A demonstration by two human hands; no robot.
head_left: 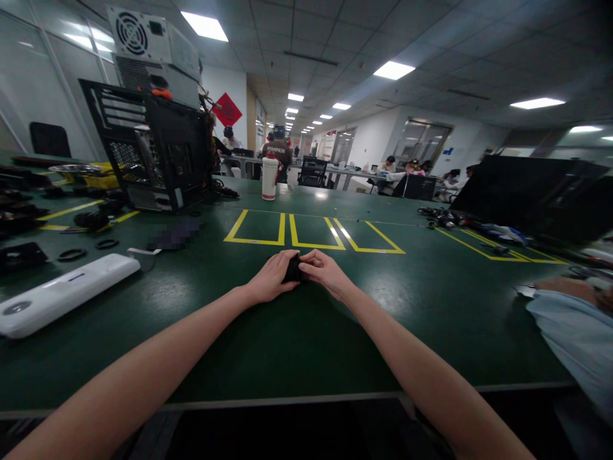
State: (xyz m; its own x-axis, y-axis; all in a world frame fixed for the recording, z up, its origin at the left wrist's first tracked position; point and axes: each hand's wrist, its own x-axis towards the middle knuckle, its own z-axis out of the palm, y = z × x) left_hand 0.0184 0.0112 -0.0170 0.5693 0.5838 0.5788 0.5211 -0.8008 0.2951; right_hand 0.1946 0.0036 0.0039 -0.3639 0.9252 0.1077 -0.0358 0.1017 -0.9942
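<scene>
Just above the middle of the green table [306, 345], my left hand [274, 276] is closed around a small black object [292, 269]. Its kind cannot be made out, since my fingers cover much of it. From the other side my right hand [322, 271] pinches at its right edge, thumb and fingertips together. Both hands rest low, close to the tabletop. Yellow tape rectangles [313, 245] lie on the table just beyond them.
To the left stand a black computer case [179, 153] with a metal power supply [143, 38] on top, and a long white device [71, 291]. A white cup [269, 179] stands further back. A co-worker's light blue sleeve [569, 332] reaches in at right, near tangled cables [445, 217].
</scene>
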